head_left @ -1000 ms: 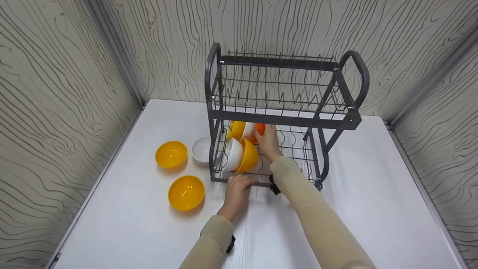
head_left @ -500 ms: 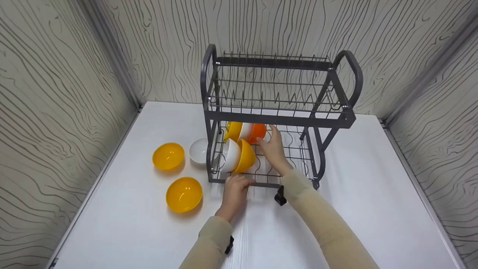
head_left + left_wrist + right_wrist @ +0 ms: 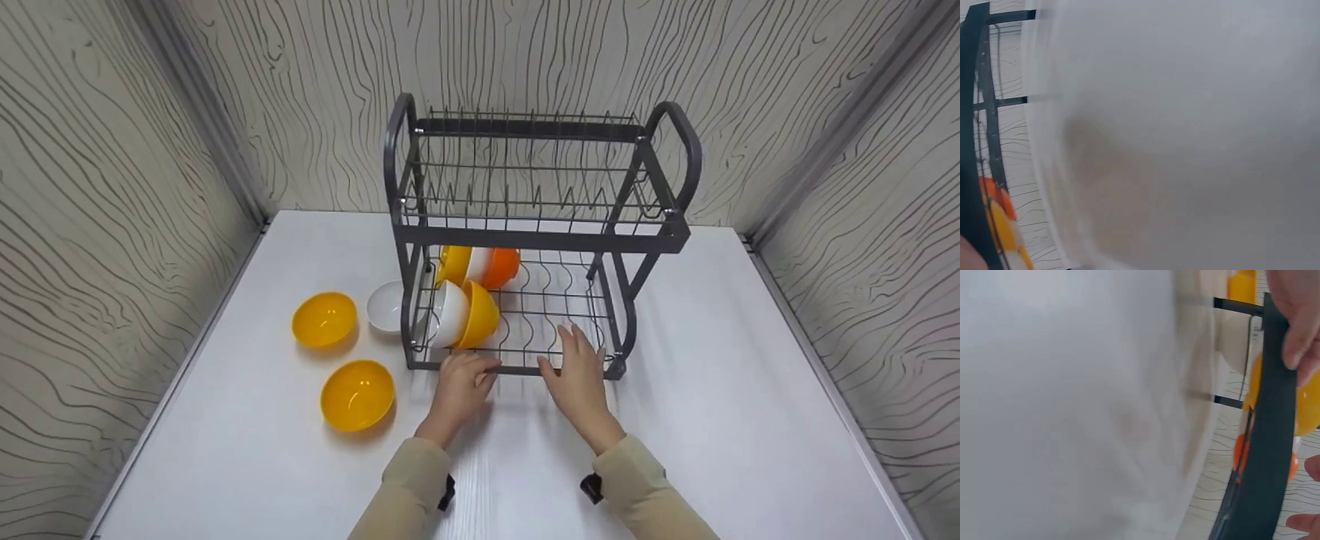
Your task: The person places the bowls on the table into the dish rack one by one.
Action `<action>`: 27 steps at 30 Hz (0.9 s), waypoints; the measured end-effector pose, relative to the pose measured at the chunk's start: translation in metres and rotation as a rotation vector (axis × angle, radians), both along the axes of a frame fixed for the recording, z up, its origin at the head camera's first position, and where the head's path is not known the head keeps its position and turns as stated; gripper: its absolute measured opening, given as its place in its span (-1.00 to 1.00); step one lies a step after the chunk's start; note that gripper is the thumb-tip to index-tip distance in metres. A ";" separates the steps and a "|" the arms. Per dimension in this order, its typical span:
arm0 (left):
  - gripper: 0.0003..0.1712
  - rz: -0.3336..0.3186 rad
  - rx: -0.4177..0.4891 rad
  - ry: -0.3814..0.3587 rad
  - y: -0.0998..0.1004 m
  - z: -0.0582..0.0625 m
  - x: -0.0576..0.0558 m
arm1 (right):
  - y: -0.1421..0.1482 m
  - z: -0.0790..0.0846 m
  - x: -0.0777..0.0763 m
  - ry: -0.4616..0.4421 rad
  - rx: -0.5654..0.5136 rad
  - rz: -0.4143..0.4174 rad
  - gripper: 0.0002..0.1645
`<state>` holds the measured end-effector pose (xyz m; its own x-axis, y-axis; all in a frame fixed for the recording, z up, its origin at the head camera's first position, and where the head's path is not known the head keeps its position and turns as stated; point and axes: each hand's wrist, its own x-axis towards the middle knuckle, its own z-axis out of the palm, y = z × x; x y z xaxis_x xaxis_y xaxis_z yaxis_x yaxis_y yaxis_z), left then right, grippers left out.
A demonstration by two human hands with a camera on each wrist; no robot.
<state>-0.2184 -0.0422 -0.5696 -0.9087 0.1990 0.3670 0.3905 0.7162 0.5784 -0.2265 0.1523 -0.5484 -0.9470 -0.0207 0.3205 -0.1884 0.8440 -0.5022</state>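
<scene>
A dark two-tier dish rack (image 3: 540, 238) stands on the white table in the head view. My left hand (image 3: 459, 386) grips the rack's lower front rail near its left end; the right wrist view shows the thumb (image 3: 1296, 346) laid over that rail. My right hand (image 3: 581, 379) hovers at the same rail farther right, fingers spread and holding nothing. On the lower shelf, a white bowl (image 3: 448, 319) and a yellow bowl (image 3: 482, 315) lean on their sides in front. Behind them stand a yellow bowl (image 3: 453, 264), a white bowl (image 3: 477, 264) and an orange bowl (image 3: 502, 268).
Left of the rack, two yellow bowls (image 3: 324, 320) and a white bowl (image 3: 384, 307) lie on the table (image 3: 240, 450). The rack's left post partly covers the white one. Wood-patterned panels (image 3: 322, 112) enclose the table at the back and sides.
My right hand has let go of the orange bowl and drawn back from the lower shelf to the front rail. My left hand stays on the rail. The head view has shifted slightly.
</scene>
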 end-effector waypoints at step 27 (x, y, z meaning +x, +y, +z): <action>-0.56 0.309 -0.039 -0.189 -0.096 0.012 0.045 | 0.015 -0.039 0.019 0.105 0.188 0.035 -0.36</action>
<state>-0.1734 -0.1386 -0.5580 -0.9792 -0.0850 0.1840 0.0408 0.8067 0.5896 -0.2072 0.1672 -0.5870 -0.9065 -0.1214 0.4043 -0.2616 0.9132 -0.3123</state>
